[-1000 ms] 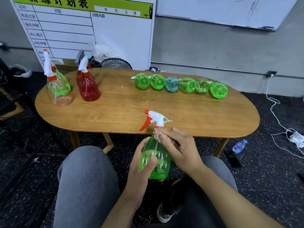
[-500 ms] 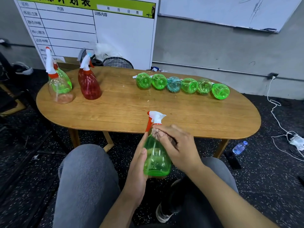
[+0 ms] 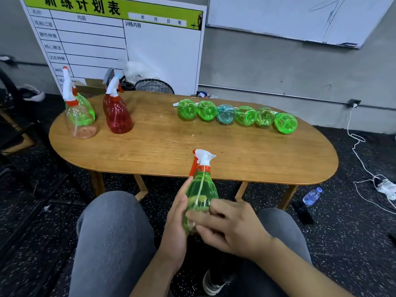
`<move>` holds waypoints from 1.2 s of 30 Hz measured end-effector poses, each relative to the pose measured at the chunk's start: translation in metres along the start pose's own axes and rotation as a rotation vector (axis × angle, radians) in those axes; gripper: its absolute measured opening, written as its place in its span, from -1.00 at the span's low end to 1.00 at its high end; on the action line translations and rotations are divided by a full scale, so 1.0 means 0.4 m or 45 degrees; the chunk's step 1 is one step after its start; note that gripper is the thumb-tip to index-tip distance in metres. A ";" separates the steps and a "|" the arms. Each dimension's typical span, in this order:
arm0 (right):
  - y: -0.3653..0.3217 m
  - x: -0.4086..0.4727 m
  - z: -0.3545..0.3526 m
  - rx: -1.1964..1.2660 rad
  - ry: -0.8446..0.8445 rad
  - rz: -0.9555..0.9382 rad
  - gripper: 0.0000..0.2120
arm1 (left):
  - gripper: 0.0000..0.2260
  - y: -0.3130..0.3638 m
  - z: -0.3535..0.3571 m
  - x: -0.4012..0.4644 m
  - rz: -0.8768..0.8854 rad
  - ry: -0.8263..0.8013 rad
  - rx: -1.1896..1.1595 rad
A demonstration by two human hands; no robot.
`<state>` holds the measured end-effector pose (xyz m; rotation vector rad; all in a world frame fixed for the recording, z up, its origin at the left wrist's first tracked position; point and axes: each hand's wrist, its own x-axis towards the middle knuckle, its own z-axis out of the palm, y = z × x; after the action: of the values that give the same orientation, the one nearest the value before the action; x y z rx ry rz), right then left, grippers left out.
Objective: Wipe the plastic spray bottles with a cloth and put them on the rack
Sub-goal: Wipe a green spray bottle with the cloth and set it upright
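Note:
A green spray bottle (image 3: 201,189) with a white head and orange trigger stands upright above my lap, just in front of the table's near edge. My left hand (image 3: 175,228) grips its left side. My right hand (image 3: 233,228) lies across the lower body with curled fingers, pressing a small pale cloth (image 3: 191,224) against it; the cloth is mostly hidden. Several bottles (image 3: 225,114) lie in a row at the table's far right, bases toward me, green except one blue. A red bottle (image 3: 117,116) and a green-and-clear bottle (image 3: 80,116) stand at the far left.
The oval wooden table (image 3: 171,151) spreads in front of my knees. A wire-mesh object (image 3: 154,85) and a planning board (image 3: 120,43) stand behind it. A water bottle (image 3: 311,196) and white cables (image 3: 364,168) lie on the dark floor at right.
My right hand slid from the bottle's neck down to its lower body. The bottle turned in my left hand, so the trigger swung from pointing left toward me.

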<state>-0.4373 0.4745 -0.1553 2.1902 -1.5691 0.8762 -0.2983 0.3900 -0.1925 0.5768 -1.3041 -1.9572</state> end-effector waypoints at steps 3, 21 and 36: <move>0.040 0.043 0.006 0.064 0.095 0.322 -0.72 | -0.61 0.000 0.004 0.002 -0.019 0.028 0.067; -0.017 -0.024 0.014 -0.093 -0.004 -0.099 -0.79 | -0.58 -0.007 -0.005 0.005 -0.076 0.009 -0.063; -0.027 0.000 0.048 0.065 0.140 0.174 -0.80 | -0.60 -0.022 -0.019 0.009 -0.051 0.044 0.049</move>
<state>-0.4215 0.4673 -0.1691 2.0496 -1.6753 1.0693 -0.2981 0.3848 -0.2036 0.6572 -1.3209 -1.9493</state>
